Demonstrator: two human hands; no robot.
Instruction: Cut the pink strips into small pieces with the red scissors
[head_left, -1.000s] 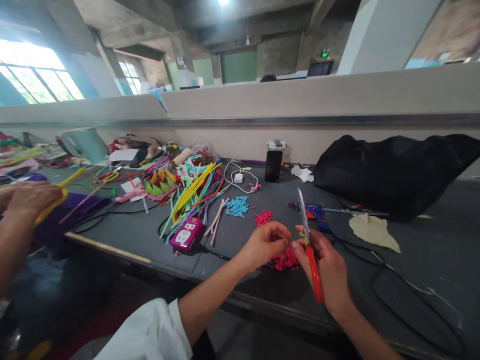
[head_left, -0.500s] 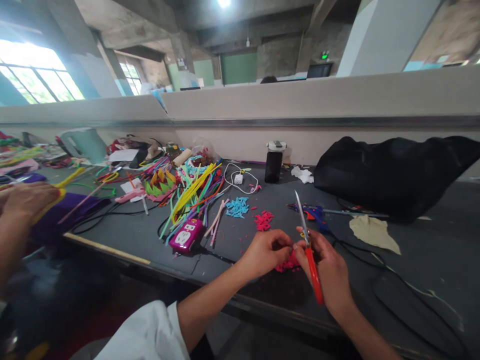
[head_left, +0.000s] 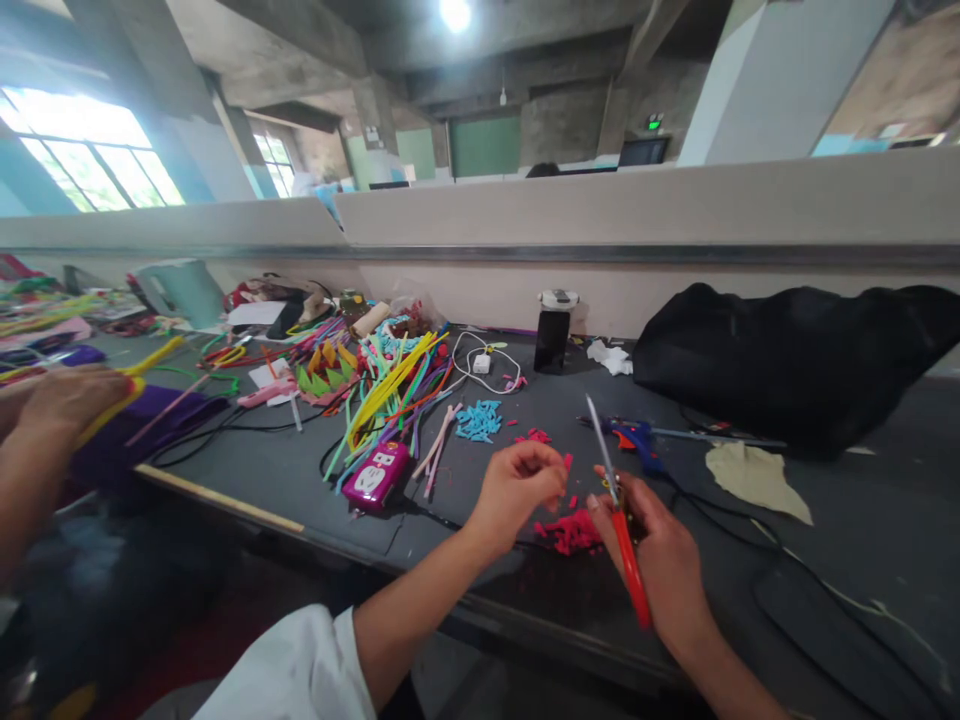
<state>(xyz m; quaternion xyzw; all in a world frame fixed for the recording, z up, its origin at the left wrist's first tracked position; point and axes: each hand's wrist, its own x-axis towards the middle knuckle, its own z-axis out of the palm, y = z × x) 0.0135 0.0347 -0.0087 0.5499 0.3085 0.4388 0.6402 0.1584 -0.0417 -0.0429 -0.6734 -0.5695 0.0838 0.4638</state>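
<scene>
My right hand (head_left: 656, 540) is closed around orange-handled scissors (head_left: 631, 565), whose blade points up and away from me. My left hand (head_left: 521, 495) is pinched, and a small red piece (head_left: 568, 462) shows at its fingertips. Below and between the hands lies a loose pile of red pieces (head_left: 574, 530) on the dark table. A second group of red pieces (head_left: 534, 436) sits just beyond my left hand, partly hidden by it. Farther left is a heap of short blue pieces (head_left: 478, 420), beside a few pale pink strips (head_left: 435, 455).
A purple power socket (head_left: 376, 476) stands before a bundle of colourful pipe cleaners (head_left: 397, 385). A blue glue gun (head_left: 641, 445) lies beyond the scissors, near a black bag (head_left: 787, 365). At left, another person's hand (head_left: 71, 400) holds yellow strips. Black cables (head_left: 757, 600) cross the right side.
My left hand has drawn apart from my right, moving left and slightly up with a small red piece. The right hand keeps the scissors in nearly the same place.
</scene>
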